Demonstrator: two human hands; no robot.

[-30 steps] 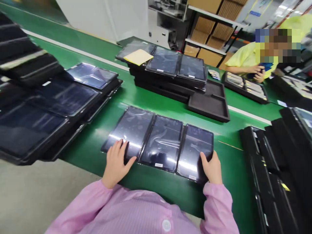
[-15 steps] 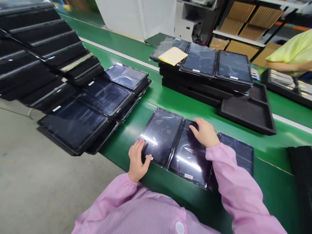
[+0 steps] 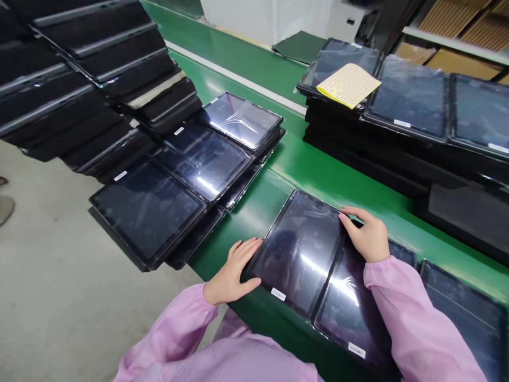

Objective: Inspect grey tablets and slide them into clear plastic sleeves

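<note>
A dark, glossy tablet screen (image 3: 298,249) in clear film lies flat on the green bench, a small white label at its near edge. My left hand (image 3: 236,270) rests along its left side, fingers stretched and thumb spread near the lower corner. At its far right corner, my right hand (image 3: 368,236) pinches the edge between thumb and fingers. Directly to the right lies a second tablet screen (image 3: 350,302), partly covered by my right forearm. Farther right, another tablet screen (image 3: 465,313) is partly hidden by my sleeve.
On the left, several tablet screens (image 3: 149,212) lie on stacked black trays overhanging the bench edge. Leaning black trays (image 3: 111,69) rise behind them. Across the bench stands another stack with screens (image 3: 409,95) and a yellow sheet (image 3: 350,85) on top.
My view has turned right and come closer. My right hand has gone from above the second screen to the first screen's far right corner. My left hand stays at the left edge, fingers more extended.
</note>
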